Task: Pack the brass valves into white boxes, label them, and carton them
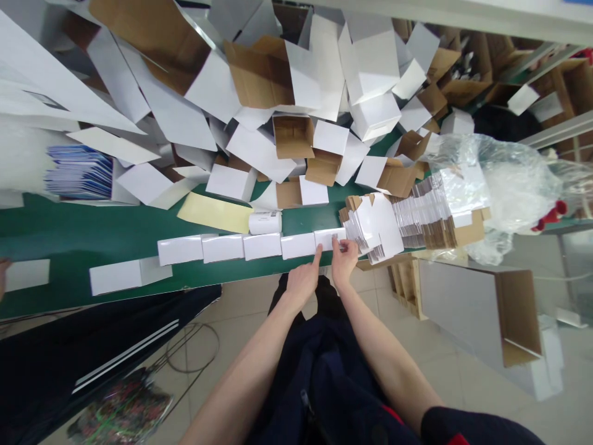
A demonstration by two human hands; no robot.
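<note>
White box (325,240) touches the right hand (343,261).

Yeah, left forearm (251,364) and right forearm (380,346) angle inward, 2 hands close together. Left hand (303,282) pokes 1 finger out, right hand (344,262)'s fingers bent.

Smooth cardboard box (327,239), plastic bag (514,176)

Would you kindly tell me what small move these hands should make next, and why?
Probably ease the end box gently leftward with the row of white boxes: the left hand and right hand are both at it, its right end sits close by the flattened cartons, and green tabletop shows beyond the row's left end.
</note>
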